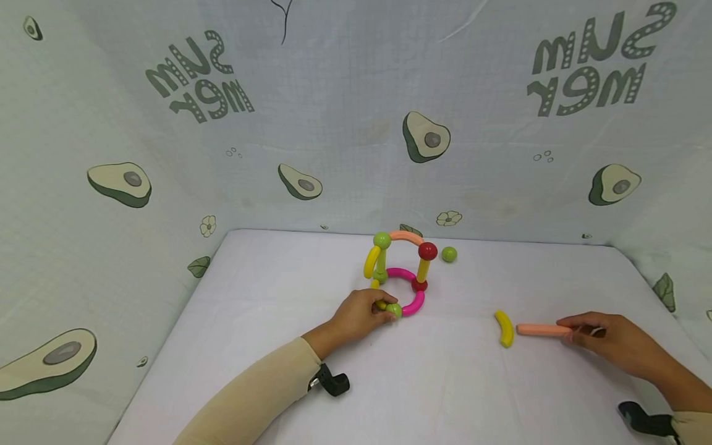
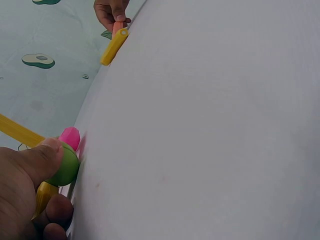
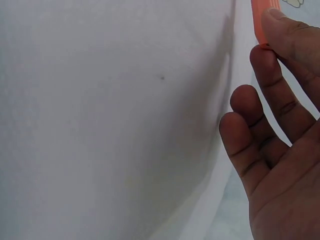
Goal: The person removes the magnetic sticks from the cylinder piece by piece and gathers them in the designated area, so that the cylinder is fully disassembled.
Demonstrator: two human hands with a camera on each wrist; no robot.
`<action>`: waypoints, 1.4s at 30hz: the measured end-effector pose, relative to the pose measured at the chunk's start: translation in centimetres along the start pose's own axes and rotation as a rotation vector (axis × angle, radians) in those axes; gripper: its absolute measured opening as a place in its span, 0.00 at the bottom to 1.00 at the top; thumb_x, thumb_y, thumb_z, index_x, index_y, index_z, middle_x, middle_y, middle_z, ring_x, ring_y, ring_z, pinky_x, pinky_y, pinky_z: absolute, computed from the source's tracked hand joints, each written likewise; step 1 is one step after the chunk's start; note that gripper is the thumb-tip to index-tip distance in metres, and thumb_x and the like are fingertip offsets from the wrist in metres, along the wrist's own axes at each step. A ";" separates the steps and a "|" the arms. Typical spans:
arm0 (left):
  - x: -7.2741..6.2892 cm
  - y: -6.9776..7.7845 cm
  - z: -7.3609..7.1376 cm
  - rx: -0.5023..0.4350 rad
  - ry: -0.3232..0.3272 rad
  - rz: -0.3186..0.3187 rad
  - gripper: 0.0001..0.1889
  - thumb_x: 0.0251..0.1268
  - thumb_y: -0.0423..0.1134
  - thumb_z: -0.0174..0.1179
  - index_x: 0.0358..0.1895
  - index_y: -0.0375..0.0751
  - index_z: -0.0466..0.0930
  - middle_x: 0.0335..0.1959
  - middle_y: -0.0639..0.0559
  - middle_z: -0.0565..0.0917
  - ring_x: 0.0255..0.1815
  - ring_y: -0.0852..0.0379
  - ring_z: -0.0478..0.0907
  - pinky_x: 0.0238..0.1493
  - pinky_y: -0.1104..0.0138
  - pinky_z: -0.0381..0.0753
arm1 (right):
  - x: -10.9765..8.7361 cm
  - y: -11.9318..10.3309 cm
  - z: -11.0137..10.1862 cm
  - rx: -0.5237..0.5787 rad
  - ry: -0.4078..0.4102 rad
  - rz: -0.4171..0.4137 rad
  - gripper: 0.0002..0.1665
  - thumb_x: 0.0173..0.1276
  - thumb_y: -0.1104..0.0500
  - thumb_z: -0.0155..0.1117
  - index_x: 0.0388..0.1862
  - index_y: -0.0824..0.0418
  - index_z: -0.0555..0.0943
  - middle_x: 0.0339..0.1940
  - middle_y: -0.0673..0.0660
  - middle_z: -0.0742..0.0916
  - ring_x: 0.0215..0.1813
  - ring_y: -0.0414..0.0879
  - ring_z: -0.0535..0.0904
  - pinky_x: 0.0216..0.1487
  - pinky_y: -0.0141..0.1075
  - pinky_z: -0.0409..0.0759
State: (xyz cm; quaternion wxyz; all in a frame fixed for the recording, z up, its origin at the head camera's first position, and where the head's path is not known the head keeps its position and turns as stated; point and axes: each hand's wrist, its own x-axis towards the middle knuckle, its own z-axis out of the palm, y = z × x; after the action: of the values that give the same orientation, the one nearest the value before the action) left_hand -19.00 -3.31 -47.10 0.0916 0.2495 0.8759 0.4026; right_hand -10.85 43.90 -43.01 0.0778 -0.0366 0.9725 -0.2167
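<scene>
Near the middle of the table stands a toy frame of coloured rods and balls, with green balls, red balls (image 1: 428,251), pink curved rods (image 1: 413,304) and an orange curved rod (image 1: 406,237) on top. My left hand (image 1: 361,314) grips its near green ball (image 2: 65,167) between thumb and fingers. At the right, my right hand (image 1: 617,343) pinches one end of a straight orange rod (image 1: 539,330) between thumb and fingertips; the other fingers are loosely bent. Just left of that rod lies a short curved yellow rod (image 1: 505,329).
A loose green ball (image 1: 449,254) sits behind the frame, right of its red ball. The white table (image 1: 267,272) meets an avocado-print cloth (image 1: 345,123) at the back and sides. Black wrist mounts (image 1: 334,381) show under both sleeves.
</scene>
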 end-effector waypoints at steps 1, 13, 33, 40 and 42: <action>0.0 0.0 0.0 0.000 -0.001 0.003 0.15 0.63 0.42 0.74 0.53 0.48 0.88 0.39 0.65 0.84 0.31 0.65 0.73 0.34 0.73 0.77 | 0.0 0.0 0.0 -0.003 -0.004 0.004 0.21 0.70 0.51 0.72 0.54 0.65 0.87 0.43 0.55 0.86 0.38 0.37 0.74 0.33 0.32 0.77; 0.1 0.0 -0.2 0.003 0.005 0.014 0.16 0.63 0.43 0.74 0.53 0.48 0.88 0.40 0.65 0.84 0.32 0.66 0.73 0.34 0.74 0.77 | 0.2 0.5 0.2 -0.005 -0.015 -0.012 0.22 0.71 0.50 0.71 0.54 0.65 0.86 0.42 0.54 0.86 0.35 0.34 0.72 0.32 0.32 0.75; 0.2 0.0 0.0 0.000 -0.002 0.004 0.16 0.62 0.43 0.74 0.53 0.49 0.88 0.39 0.66 0.84 0.31 0.66 0.72 0.34 0.74 0.77 | 0.2 0.8 -0.2 -0.025 -0.042 0.025 0.24 0.71 0.49 0.70 0.54 0.67 0.85 0.47 0.62 0.87 0.42 0.48 0.77 0.33 0.33 0.76; 0.0 -0.1 0.1 0.020 0.001 0.006 0.17 0.62 0.44 0.74 0.54 0.49 0.88 0.39 0.66 0.84 0.31 0.66 0.72 0.34 0.74 0.77 | 0.4 -0.8 0.0 -0.031 -0.010 0.019 0.31 0.72 0.46 0.70 0.57 0.72 0.82 0.51 0.71 0.84 0.48 0.62 0.78 0.42 0.53 0.82; 0.0 -0.1 0.0 0.029 0.000 0.007 0.17 0.63 0.44 0.74 0.55 0.49 0.87 0.39 0.66 0.83 0.31 0.66 0.72 0.34 0.74 0.77 | 0.7 -1.7 0.2 -0.023 0.009 -0.001 0.30 0.73 0.47 0.69 0.57 0.72 0.82 0.53 0.74 0.83 0.50 0.66 0.77 0.43 0.57 0.81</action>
State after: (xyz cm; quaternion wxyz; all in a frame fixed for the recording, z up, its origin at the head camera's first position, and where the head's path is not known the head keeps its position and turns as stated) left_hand -19.01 -3.38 -47.16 0.0865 0.2539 0.8807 0.3904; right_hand -11.46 42.22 -42.54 0.0728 -0.0368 0.9752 -0.2056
